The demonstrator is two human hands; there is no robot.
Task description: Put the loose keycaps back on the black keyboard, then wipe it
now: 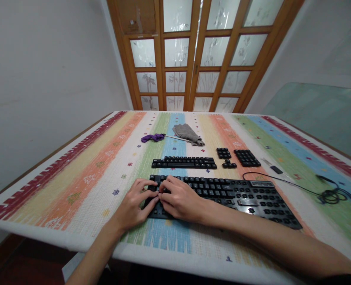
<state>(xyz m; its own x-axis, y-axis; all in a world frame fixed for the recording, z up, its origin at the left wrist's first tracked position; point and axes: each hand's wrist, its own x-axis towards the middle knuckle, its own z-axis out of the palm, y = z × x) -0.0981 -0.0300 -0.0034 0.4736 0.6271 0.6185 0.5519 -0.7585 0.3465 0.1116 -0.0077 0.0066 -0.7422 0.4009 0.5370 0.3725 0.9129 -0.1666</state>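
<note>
We see the black keyboard (234, 194) lying flat on the bench (98, 174), near its front edge, and both hands are at the left end of it. The left hand (137, 202) comes from the left side with its thumb and fingers curved over the keys. The right hand (179, 199) lies across the keyboard, and its fingertips meet those of the left hand. On both hands the grip is narrow, but the fingers hide what is between them, so we cannot tell if either one holds a keycap.

The keyboard shell works like a tray for the keys: in the upper middle part we see rows which seem filled with caps, while on the right part there are bare sockets. Just behind it, loose caps stand in groups: a long block (184, 162), a small block (223, 153), an arrow group (229, 164) and a number block (247, 158).

Farther back, a white stick (177, 137) lies between a purple cloth (153, 137) and a grey cloth (188, 133). To the right we see a small black piece (276, 170) and the coiled cable (332, 196).
</note>
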